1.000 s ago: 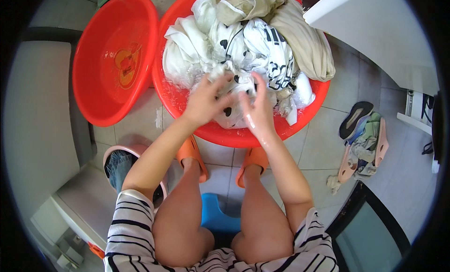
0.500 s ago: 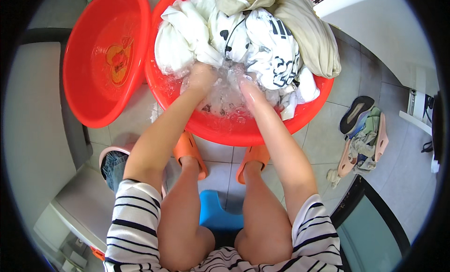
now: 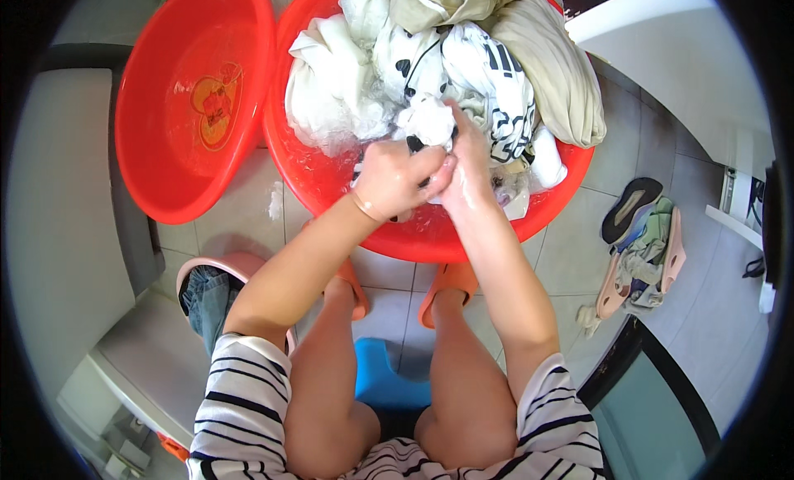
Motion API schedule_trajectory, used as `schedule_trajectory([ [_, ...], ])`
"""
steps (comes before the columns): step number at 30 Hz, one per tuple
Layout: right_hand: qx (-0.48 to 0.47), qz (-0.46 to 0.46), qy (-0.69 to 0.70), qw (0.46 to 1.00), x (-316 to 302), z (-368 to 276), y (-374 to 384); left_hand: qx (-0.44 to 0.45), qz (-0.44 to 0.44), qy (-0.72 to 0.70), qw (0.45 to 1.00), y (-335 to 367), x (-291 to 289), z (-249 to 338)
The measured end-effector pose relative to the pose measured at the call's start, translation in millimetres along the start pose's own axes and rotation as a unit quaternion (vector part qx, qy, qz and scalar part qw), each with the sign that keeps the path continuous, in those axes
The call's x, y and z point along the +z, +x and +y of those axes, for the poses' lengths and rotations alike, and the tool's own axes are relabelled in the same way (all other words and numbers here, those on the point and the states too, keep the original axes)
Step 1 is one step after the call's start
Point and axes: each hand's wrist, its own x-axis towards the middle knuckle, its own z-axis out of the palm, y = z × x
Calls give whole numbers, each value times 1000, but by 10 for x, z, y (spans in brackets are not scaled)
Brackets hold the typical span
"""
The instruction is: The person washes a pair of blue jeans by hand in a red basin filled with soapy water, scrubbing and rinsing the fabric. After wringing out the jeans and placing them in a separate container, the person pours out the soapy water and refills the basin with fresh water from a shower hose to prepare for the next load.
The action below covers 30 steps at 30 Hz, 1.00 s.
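Note:
Both my hands are above the water near the front of a large red basin (image 3: 405, 242). Between them is a bunched wet white cloth with black patches (image 3: 430, 121); its kind cannot be made out. My left hand (image 3: 395, 179) is closed round its lower left part. My right hand (image 3: 468, 159) grips it from the right, fingers wrapped and partly hidden. Behind them in the basin lie a plain white garment (image 3: 322, 76), a white one with black spots (image 3: 405, 56), a white one with black print (image 3: 500, 95) and beige clothing (image 3: 552, 70).
A second red basin (image 3: 153, 124) leans at the left. Jeans lie in a pink bucket (image 3: 240, 265) below it. A blue stool (image 3: 385, 379) is between my legs. Pink slippers (image 3: 612, 290) with cloths, and a dark-soled shoe (image 3: 630, 208), lie on the right floor.
My hands have come up out of the splashing water and drawn together, now lifting the bunched white cloth. The water has calmed somewhat.

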Motion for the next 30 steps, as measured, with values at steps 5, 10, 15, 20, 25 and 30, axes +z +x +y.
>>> schedule_trajectory([
  [5,-291,-58,-581,758,-594,-265,-288,-89,-42,123,987,-1,-189,-421],
  [10,-286,-95,-801,517,-575,-17,-261,-200,-226,162,939,-155,-56,-737],
  [15,-175,-49,-874,451,-685,166,229,-331,-380,201,840,221,265,-960],
  [20,-15,36,-838,544,-699,280,617,-156,-172,183,956,-17,623,-1515],
  [25,44,-60,-913,402,-469,215,557,-57,-461,223,857,157,477,-1409],
  [30,-93,-37,-787,609,-485,45,230,-342,-204,-307,864,-104,-10,-942],
])
